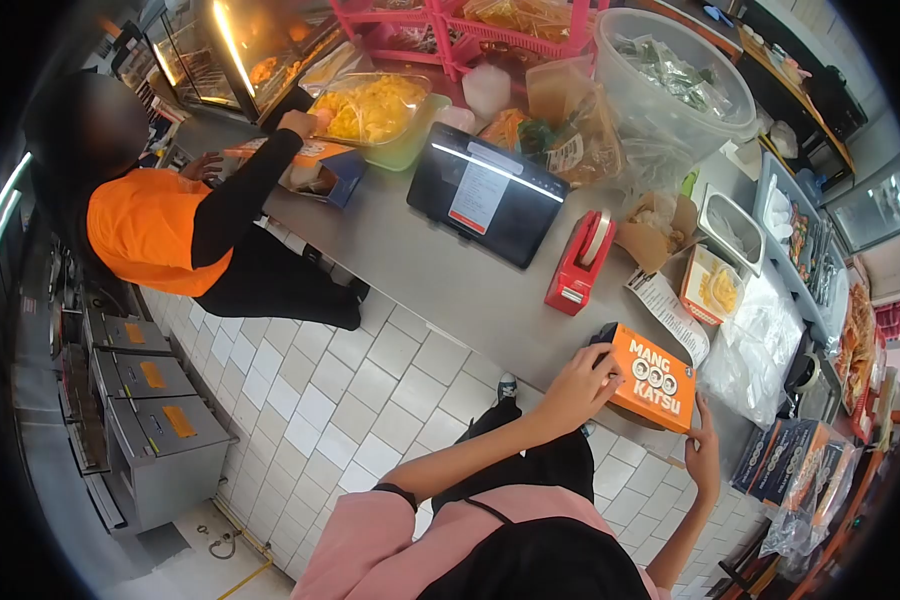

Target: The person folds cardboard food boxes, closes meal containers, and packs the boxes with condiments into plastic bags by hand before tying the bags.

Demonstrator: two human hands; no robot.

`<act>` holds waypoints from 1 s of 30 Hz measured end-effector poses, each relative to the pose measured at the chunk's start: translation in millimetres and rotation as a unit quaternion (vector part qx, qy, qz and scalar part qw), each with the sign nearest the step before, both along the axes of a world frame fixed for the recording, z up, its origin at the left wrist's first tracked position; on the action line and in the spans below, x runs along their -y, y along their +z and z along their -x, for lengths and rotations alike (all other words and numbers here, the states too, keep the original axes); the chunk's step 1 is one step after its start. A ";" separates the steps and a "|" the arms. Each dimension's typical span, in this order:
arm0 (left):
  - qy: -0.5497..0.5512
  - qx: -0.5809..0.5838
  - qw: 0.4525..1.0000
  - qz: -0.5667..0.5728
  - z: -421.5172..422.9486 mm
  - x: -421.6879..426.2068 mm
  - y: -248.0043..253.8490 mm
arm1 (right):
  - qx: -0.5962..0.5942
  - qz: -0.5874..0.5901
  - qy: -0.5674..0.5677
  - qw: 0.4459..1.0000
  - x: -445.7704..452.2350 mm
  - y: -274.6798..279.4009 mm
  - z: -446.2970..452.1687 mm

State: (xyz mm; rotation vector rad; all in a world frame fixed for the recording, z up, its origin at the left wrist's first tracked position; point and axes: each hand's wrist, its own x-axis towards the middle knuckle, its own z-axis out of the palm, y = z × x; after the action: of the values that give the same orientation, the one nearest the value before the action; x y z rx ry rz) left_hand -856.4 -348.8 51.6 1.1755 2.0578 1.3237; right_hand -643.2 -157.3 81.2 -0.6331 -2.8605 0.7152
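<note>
An orange box with white lettering (653, 378) lies at the front edge of the steel counter, its lid closed. My left hand (582, 385) rests at the box's left end, fingers bent against its top and edge. At the right end, my right hand (703, 440) touches the box's side and corner, thumb and fingers apart. Just beyond the box lies a printed receipt (667, 312). A red tape dispenser (582, 262) stands to the left of the receipt, beside a black tablet (487, 195) with a lit screen.
A co-worker in an orange top (158, 232) reaches over another box (322, 176) and a tray of yellow food (372, 108). A large clear tub (675, 75) stands at the back. Plastic bags (755, 350) lie on the right; packed boxes (792, 465) are near the right edge.
</note>
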 end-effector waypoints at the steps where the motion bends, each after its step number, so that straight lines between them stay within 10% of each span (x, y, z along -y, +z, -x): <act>1: 0.019 0.024 0.999 0.014 -4.2 -1.7 -2.3 | 0.021 0.081 -0.024 0.996 -6.5 -3.8 -7.1; 7: 0.050 0.073 0.996 -0.021 -11.5 -11.0 -44.4 | 0.079 0.151 -0.244 0.955 -2.1 -42.1 7.3; 9: 0.033 0.105 0.994 -0.015 -5.5 -12.9 -48.3 | -0.064 0.141 -0.332 0.930 -6.7 -72.8 3.2; 19: 0.011 0.335 0.942 -0.013 26.0 -8.4 -61.9 | -0.098 0.410 -0.219 0.880 -14.1 -52.3 35.1; 30: 0.031 0.241 0.961 0.128 50.1 -17.1 -1.6 | 0.037 0.357 -0.238 0.903 -39.0 -25.3 32.0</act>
State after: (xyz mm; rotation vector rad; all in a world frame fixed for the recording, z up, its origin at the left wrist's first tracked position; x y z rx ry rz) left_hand -906.5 -331.7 50.0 0.6051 1.8420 1.1816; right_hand -675.2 -118.3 55.9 -1.3966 -2.2650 1.6569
